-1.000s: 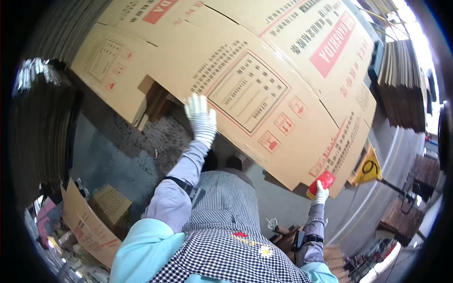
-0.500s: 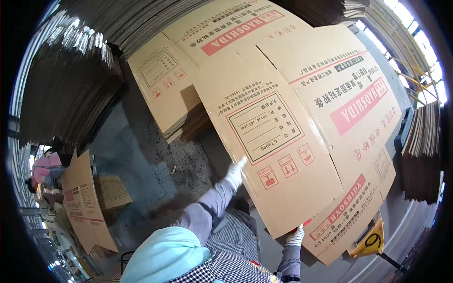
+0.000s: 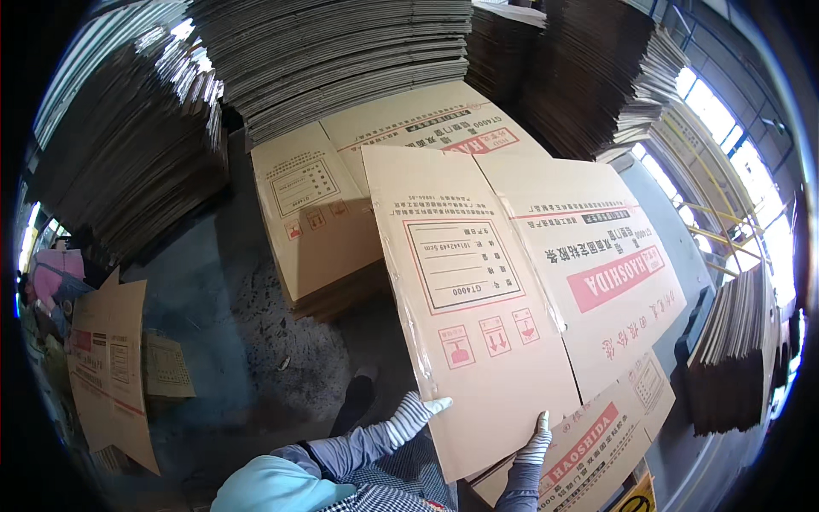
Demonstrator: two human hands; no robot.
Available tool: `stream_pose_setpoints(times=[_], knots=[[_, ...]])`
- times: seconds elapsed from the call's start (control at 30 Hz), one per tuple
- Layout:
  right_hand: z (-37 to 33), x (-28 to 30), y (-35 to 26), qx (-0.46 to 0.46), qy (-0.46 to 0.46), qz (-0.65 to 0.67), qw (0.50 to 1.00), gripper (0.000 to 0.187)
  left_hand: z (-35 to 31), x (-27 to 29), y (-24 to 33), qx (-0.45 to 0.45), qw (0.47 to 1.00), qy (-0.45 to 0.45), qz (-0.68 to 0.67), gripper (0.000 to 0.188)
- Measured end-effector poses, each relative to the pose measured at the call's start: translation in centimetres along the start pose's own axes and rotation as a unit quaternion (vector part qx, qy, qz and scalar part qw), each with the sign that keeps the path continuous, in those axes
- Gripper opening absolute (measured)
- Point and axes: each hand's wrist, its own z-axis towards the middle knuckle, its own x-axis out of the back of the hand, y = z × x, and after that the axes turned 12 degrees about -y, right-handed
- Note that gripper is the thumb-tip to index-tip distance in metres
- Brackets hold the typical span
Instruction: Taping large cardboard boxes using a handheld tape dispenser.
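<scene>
A large flattened cardboard carton (image 3: 512, 367), brown with red and black print, lies tilted in front of me. My left hand (image 3: 424, 410), in a pale glove, is closed on its left edge near the front, thumb on top. My right hand (image 3: 535, 442), also gloved, grips the near edge with the thumb over the top; its other fingers are hidden underneath. Below the held sheet, at the lower right, another printed carton sheet (image 3: 589, 452) shows. Farther left, more flattened cartons (image 3: 320, 256) lie in a low pile, partly covered.
Tall stacks of flat cardboard rise at the far left (image 3: 128, 145), the back (image 3: 341, 60) and the back right (image 3: 580, 77). A shorter stack (image 3: 734, 350) stands at the right. A yellow sign (image 3: 636, 497) is at the lower right. Someone in pink (image 3: 60, 277) is at the far left, behind a leaning sheet (image 3: 107, 367).
The held carton has shifted toward me, uncovering more of the pile behind it. My left hand has closed on the left edge, and my right thumb now shows on top. The view has tilted up.
</scene>
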Motion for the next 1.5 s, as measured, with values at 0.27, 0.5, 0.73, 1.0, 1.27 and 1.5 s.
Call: stream_pose_setpoints(times=[0.27,0.5,0.73,1.0,1.27,1.5], knots=[[8.1,-7.9,2.8,0.095,-0.078,-0.031,0.992,0.042,2.1,7.9,8.6,-0.078,0.997,0.003,0.004,0.047],[17.5,-25.3,9.4,0.022,-0.039,0.002,0.999,0.039,9.3,24.5,9.7,-0.169,0.982,0.082,-0.011,0.048],[22.9,-28.5,12.7,0.078,-0.105,-0.081,0.988,0.024,13.4,30.5,8.9,-0.133,0.982,0.123,-0.047,0.045],[21.7,-22.2,9.0,-0.188,-0.084,-0.011,0.978,0.044,13.0,25.7,8.5,-0.053,0.973,0.197,-0.111,0.044],[10.1,-9.6,2.4,-0.251,-0.005,-0.101,0.963,0.033,12.8,27.7,3.0,0.006,0.918,0.384,-0.101,0.036],[2.7,-11.2,4.8,-0.313,0.009,-0.121,0.942,0.039,8.5,35.6,6.8,0.239,0.677,0.634,0.289,0.070]])
